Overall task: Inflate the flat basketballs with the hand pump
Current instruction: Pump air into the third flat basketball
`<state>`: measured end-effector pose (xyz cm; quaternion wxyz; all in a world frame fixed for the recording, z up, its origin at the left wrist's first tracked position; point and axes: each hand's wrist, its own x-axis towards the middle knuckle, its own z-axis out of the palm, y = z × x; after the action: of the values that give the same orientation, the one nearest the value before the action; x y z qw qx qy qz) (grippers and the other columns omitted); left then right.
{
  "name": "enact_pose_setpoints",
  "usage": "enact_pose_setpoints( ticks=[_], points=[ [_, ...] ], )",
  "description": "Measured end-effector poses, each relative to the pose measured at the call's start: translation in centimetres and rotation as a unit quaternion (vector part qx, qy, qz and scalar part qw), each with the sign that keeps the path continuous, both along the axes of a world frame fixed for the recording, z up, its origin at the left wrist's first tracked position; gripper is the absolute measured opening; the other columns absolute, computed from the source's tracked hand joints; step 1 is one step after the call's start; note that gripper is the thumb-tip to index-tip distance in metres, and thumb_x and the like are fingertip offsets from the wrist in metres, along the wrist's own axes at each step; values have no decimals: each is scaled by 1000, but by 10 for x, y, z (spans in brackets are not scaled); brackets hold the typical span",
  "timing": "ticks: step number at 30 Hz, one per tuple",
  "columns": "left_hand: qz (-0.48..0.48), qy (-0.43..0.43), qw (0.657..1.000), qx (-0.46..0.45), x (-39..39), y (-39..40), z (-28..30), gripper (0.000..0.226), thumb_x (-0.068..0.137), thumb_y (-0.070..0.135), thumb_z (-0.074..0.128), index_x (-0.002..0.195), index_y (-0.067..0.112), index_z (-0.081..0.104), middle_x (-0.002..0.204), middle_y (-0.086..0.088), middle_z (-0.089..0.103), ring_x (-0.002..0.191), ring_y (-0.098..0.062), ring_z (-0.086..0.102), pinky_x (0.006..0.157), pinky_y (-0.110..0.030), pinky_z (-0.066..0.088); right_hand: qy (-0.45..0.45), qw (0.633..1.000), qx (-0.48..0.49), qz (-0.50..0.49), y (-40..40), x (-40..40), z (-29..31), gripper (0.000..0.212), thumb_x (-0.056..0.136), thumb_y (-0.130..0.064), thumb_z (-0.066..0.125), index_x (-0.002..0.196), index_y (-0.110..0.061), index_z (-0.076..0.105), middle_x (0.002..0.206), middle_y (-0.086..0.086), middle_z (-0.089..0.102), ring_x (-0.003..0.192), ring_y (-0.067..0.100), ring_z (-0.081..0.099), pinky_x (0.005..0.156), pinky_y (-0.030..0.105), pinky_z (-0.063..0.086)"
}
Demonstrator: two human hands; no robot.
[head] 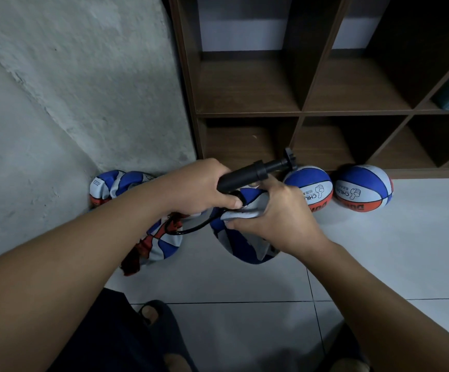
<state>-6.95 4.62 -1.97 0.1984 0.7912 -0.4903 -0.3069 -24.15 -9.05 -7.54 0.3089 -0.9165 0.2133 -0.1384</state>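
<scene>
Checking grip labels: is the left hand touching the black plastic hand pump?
Touching: the head view shows the left hand wrapped around the black plastic hand pump barrel.

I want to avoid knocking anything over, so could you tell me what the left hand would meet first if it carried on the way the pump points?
Probably the nearer inflated basketball, just past the pump handle; depth is unclear.

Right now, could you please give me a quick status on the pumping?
Left hand grips pump. Right hand pinches flat ball, hose at it. Two round balls by shelf. Nothing blocking.
</scene>
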Motion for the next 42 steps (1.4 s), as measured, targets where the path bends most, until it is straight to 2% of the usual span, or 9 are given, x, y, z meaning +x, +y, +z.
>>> enact_pose_setpoints(
  ticks=[5, 9, 13, 19, 23, 26, 34, 39, 42],
  points=[
    [16, 53, 998, -35, 4, 9, 1, 16, 92, 34, 85, 107, 32, 80, 99, 11, 80, 92, -5, 75, 90, -34, 60, 36, 996, 82, 25, -6, -4, -2, 61, 54, -71, 96, 97, -38, 69, 85, -18, 72, 80, -1, 68, 66, 33, 62],
    [19, 4, 999, -26, -2, 3, -14, 14, 88, 37, 88, 95, 30, 79, 87, 4, 77, 79, -12, 73, 81, -44, 61, 34, 993, 96, 54, -4, -1, 1, 56, 55, -64, 99, 97, -38, 72, 88, -20, 74, 83, -3, 70, 70, 27, 62],
    [-2, -13, 999, -37, -1, 0, -15, 16, 88, 26, 89, 100, 34, 81, 89, 18, 78, 79, 1, 73, 75, -26, 57, 21, 988, 131, 84, 0, -3, 8, 51, 60, -54, 101, 101, -42, 74, 96, -30, 73, 94, -11, 67, 75, 13, 55],
    [4, 8, 1000, -18, 1, -3, -28, 22, 83, 34, 92, 103, 35, 82, 96, 14, 81, 88, -7, 77, 88, -46, 64, 16, 982, 158, 98, 1, -6, 6, 47, 65, -47, 101, 104, -37, 78, 102, -25, 76, 99, -6, 70, 84, 21, 60],
    [-12, -12, 999, 27, -1, -2, -43, 17, 85, 38, 91, 95, 31, 78, 80, 14, 75, 69, 0, 68, 69, -30, 56, 94, 980, 135, 112, -3, -5, -13, 48, 62, -52, 99, 100, -39, 73, 97, -19, 74, 90, -1, 70, 75, 32, 64],
    [-4, -22, 999, 27, -4, 1, -52, 17, 91, 40, 85, 96, 27, 77, 82, 5, 75, 70, -9, 70, 71, -37, 59, 187, 976, 56, 96, -8, -4, -44, 54, 59, -65, 91, 98, -36, 66, 90, -11, 69, 81, 9, 66, 67, 37, 62],
    [59, 54, 994, 79, -19, 15, -86, 34, 100, 48, 74, 98, 14, 68, 81, 1, 80, 72, -9, 78, 72, -37, 63, 282, 945, -53, 159, -6, -33, -129, 67, 75, -66, 81, 127, -31, 57, 114, -7, 67, 102, 17, 58, 97, 37, 51],
    [45, 40, 993, 103, -22, 15, -95, 33, 99, 49, 74, 96, 17, 66, 79, -1, 79, 69, -14, 77, 77, -40, 66, 258, 950, -34, 171, -4, -39, -144, 78, 79, -61, 81, 146, -33, 54, 141, -11, 60, 135, 16, 47, 116, 38, 33],
    [64, 19, 992, 109, -18, 11, -99, 34, 98, 50, 75, 93, 18, 63, 74, -2, 74, 62, -18, 73, 67, -39, 62, 260, 955, -3, 143, -10, -32, -130, 73, 78, -65, 80, 139, -31, 59, 135, -8, 63, 128, 17, 54, 115, 41, 40]
  ],
)
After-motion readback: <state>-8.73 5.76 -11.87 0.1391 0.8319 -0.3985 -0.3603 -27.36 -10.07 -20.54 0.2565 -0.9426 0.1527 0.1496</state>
